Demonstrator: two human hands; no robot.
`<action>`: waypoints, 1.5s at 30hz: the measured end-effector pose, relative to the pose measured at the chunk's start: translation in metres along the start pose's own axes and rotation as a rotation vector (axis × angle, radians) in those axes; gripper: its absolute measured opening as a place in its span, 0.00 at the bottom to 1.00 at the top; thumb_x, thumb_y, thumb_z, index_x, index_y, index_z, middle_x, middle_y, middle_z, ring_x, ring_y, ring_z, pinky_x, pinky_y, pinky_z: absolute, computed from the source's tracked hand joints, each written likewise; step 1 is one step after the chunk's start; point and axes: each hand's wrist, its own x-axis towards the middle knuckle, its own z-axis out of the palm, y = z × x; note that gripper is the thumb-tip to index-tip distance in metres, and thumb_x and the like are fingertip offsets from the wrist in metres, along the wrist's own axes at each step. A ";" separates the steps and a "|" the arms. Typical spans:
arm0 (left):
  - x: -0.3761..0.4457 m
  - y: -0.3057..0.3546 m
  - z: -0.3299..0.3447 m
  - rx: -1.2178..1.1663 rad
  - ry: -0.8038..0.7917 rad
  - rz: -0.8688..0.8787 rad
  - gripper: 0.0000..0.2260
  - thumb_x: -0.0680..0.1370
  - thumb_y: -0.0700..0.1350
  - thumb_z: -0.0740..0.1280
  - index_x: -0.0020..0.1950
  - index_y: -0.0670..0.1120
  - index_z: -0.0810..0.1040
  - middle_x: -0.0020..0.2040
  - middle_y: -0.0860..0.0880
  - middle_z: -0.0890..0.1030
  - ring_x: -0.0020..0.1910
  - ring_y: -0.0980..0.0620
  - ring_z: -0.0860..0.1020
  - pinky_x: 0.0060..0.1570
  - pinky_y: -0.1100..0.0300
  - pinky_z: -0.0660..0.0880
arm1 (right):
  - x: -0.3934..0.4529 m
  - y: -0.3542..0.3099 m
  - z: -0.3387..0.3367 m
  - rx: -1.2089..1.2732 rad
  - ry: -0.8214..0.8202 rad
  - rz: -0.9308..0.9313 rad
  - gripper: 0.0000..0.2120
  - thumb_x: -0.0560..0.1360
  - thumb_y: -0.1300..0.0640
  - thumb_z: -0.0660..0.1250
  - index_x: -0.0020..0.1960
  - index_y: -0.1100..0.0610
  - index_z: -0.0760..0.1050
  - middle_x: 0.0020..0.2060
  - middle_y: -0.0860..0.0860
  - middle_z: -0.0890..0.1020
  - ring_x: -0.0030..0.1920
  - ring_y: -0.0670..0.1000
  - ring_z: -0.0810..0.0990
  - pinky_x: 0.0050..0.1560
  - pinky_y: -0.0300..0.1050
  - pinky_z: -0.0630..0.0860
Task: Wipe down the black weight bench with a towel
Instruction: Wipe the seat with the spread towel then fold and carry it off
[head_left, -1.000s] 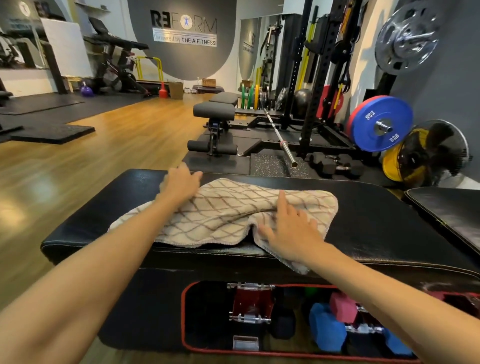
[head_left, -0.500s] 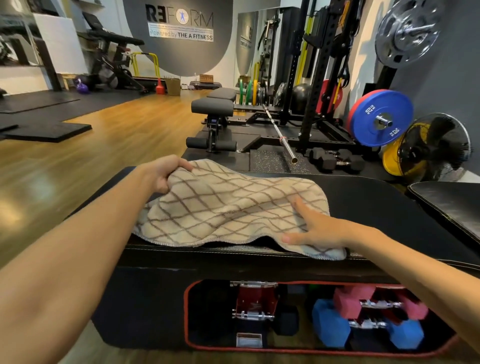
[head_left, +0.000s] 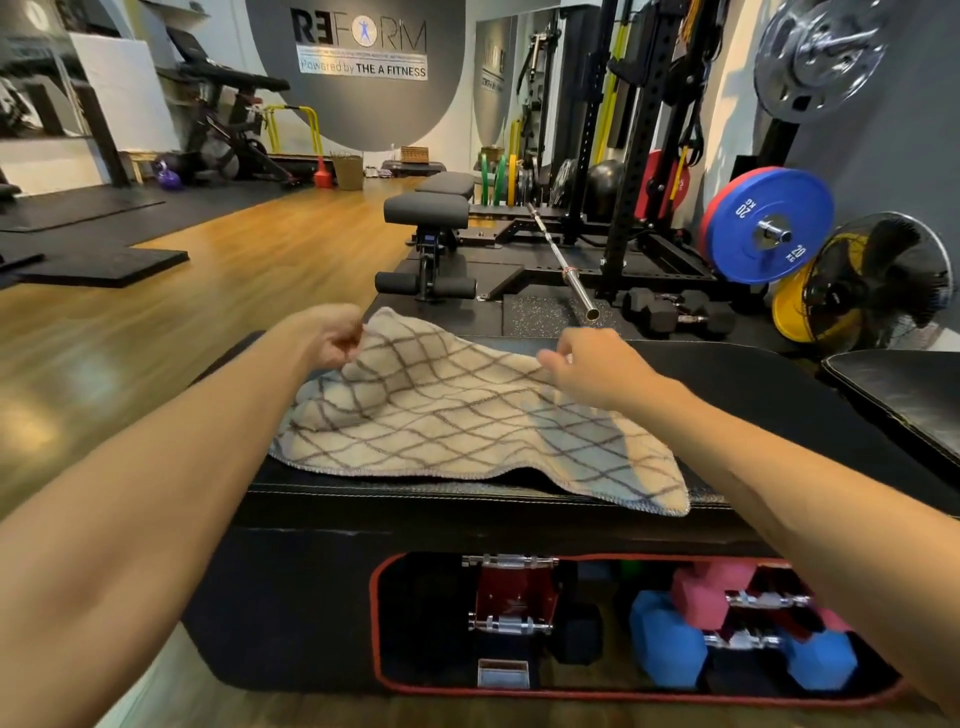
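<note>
The towel lies on the bench — dumbbells in the compartment beneath, a fan behind right.

Wall sign: "REFORM", "Powered by THE A FITNESS". Blue plate: "20 KG".

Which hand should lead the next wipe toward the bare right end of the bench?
Right, probably. The right hand pinches the towel edge nearest the bare right stretch of bench; the left hand grips the far-left corner.
</note>
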 end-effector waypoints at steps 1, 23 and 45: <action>0.003 -0.004 0.002 0.203 -0.014 0.027 0.12 0.82 0.35 0.56 0.38 0.40 0.68 0.33 0.45 0.70 0.26 0.53 0.72 0.18 0.66 0.69 | 0.005 -0.004 0.008 0.009 0.113 -0.015 0.21 0.82 0.43 0.55 0.62 0.58 0.74 0.60 0.57 0.77 0.60 0.60 0.75 0.62 0.56 0.71; 0.009 -0.021 -0.026 0.538 1.054 0.448 0.23 0.82 0.44 0.54 0.76 0.38 0.56 0.75 0.37 0.61 0.75 0.40 0.59 0.73 0.44 0.52 | -0.003 0.000 0.078 -0.066 0.337 -0.362 0.23 0.83 0.44 0.55 0.74 0.55 0.66 0.77 0.53 0.63 0.78 0.54 0.57 0.77 0.59 0.49; -0.045 -0.109 -0.014 1.302 0.213 0.240 0.31 0.79 0.67 0.41 0.80 0.56 0.46 0.80 0.53 0.44 0.79 0.45 0.43 0.72 0.34 0.42 | -0.024 -0.038 0.076 -0.110 -0.292 -0.305 0.35 0.80 0.32 0.43 0.81 0.46 0.42 0.80 0.47 0.41 0.79 0.50 0.37 0.77 0.54 0.36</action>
